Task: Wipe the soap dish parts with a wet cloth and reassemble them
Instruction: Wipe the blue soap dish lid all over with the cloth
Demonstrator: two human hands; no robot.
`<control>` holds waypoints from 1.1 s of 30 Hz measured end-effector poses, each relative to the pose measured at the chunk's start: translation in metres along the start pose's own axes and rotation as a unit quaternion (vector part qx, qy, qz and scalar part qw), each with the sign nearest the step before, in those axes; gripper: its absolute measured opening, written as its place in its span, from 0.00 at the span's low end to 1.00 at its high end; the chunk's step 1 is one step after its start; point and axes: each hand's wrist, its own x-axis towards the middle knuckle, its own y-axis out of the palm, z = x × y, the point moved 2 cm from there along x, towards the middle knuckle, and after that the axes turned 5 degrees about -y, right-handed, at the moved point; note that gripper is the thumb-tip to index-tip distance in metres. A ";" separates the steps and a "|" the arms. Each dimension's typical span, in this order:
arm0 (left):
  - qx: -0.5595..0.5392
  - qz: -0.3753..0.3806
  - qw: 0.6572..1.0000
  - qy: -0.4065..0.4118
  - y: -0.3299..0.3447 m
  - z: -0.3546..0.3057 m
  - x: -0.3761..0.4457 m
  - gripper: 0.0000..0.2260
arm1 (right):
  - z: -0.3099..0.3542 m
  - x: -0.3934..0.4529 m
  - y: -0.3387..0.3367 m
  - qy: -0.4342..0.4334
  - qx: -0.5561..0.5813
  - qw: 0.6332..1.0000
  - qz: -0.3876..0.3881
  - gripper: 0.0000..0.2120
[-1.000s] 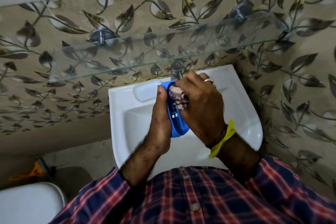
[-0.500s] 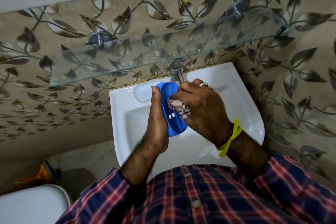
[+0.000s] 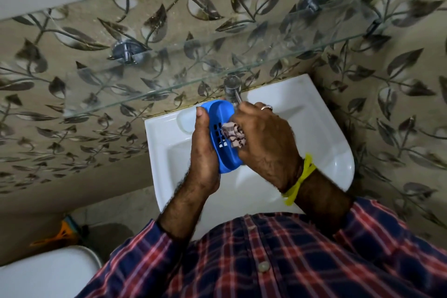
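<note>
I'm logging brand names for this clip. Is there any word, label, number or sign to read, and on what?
None can be read. The blue soap dish part, the patterned cloth, the white sink, the tap and the wall tiles show no lettering.

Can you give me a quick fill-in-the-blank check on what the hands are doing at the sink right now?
1. The left hand holds the ____ slotted soap dish part.
2. The right hand presses a patterned ____ against that part.
3. Both hands work above the white ____.
4. A ____ band circles the right wrist.

Missing words: blue; cloth; sink; yellow
</note>
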 end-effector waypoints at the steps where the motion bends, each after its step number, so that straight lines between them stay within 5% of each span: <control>1: 0.002 -0.003 1.000 0.005 -0.002 0.000 0.002 0.29 | 0.001 -0.003 0.001 -0.012 -0.004 1.000 0.019 0.10; 7: 0.041 -0.018 0.999 0.024 -0.007 -0.004 0.005 0.27 | 0.001 -0.007 0.011 -0.028 -0.025 0.999 0.020 0.11; 12: 0.057 -0.037 0.997 0.032 -0.009 -0.003 0.005 0.29 | 0.002 -0.013 0.011 -0.049 -0.021 0.992 0.112 0.11; 16: 0.059 -0.035 0.997 0.039 -0.006 -0.007 0.006 0.26 | 0.000 -0.010 0.008 -0.009 -0.014 0.998 0.052 0.11; 22: 0.047 -0.019 0.997 0.049 -0.006 0.001 0.009 0.34 | -0.008 -0.014 0.015 0.111 0.138 0.973 0.150 0.10; 25: 0.057 -0.011 0.996 0.063 -0.004 0.002 0.010 0.26 | -0.007 -0.013 0.011 0.118 0.231 0.948 0.186 0.08; 30: 0.042 -0.014 0.997 0.059 -0.002 0.005 0.011 0.31 | 0.001 -0.016 0.005 0.100 0.047 0.985 0.133 0.12; 33: 0.039 -0.043 0.998 0.040 -0.005 0.003 0.011 0.28 | 0.003 -0.016 0.010 0.104 0.071 0.987 0.104 0.12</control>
